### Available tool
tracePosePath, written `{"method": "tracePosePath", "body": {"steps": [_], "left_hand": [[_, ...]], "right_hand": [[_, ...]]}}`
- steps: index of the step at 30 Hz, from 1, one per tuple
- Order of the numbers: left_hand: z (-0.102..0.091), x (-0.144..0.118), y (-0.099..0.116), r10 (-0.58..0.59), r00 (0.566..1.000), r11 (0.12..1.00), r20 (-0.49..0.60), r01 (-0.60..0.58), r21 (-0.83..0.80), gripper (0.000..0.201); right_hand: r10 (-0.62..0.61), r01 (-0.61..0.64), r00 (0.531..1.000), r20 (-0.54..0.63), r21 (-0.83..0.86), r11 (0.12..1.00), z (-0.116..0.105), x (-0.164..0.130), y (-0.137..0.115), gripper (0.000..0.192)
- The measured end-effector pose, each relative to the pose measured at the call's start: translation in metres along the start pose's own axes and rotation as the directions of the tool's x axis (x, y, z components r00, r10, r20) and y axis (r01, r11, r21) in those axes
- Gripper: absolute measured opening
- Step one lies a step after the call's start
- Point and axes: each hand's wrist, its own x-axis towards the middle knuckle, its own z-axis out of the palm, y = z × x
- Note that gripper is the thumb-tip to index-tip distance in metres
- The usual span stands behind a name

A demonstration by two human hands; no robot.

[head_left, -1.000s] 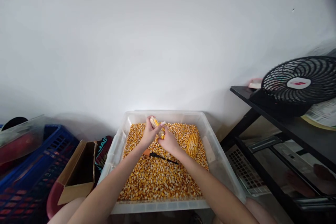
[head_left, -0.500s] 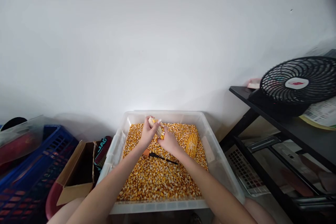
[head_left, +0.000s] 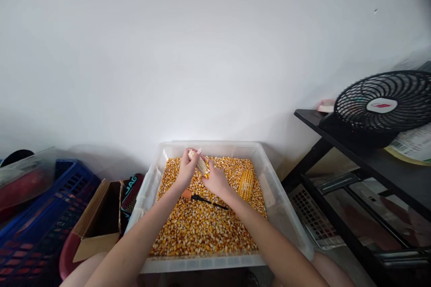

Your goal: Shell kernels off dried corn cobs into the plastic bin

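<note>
A clear plastic bin (head_left: 273,199) on the floor in front of me is filled with loose yellow corn kernels (head_left: 202,228). Both hands hold one partly stripped corn cob (head_left: 201,163) over the far part of the bin. My left hand (head_left: 186,171) grips its upper end, my right hand (head_left: 215,180) its lower end. A whole yellow corn cob (head_left: 246,184) lies on the kernels to the right of my right hand. A screwdriver (head_left: 202,199) with an orange handle and black shaft lies on the kernels just below my hands.
A white wall stands behind the bin. To the left are an open cardboard box (head_left: 99,219) and a blue plastic crate (head_left: 40,224). On the right, a black table (head_left: 370,161) carries a black fan (head_left: 384,107) and papers.
The cob has turned slightly in my hands, and my left hand has shifted a little to the left along its upper end. The bin and the other things have not moved.
</note>
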Motion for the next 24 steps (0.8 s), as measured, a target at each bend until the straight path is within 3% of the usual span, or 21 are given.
{"method": "tracePosePath", "body": {"steps": [6,11,17,24], "left_hand": [[-0.003,0.004,-0.002,-0.095,0.995,0.975,-0.037,0.086,-0.207,0.030],[-0.004,0.007,0.002,-0.184,0.983,0.941,-0.019,0.170,-0.292,0.032],[0.000,0.005,0.011,-0.248,0.966,0.943,-0.071,0.224,-0.248,0.037],[-0.003,0.006,0.005,-0.270,0.963,0.918,0.001,0.257,-0.302,0.035]], "right_hand": [[-0.147,0.105,0.985,0.094,0.352,0.930,-0.002,-0.006,-0.001,0.051],[-0.235,0.139,0.959,0.160,0.456,0.879,0.005,-0.007,0.003,0.041],[-0.233,-0.088,0.863,0.448,0.588,0.804,0.009,-0.012,0.000,0.034],[-0.367,-0.216,0.748,0.553,0.726,0.653,0.000,-0.011,0.000,0.032]]}}
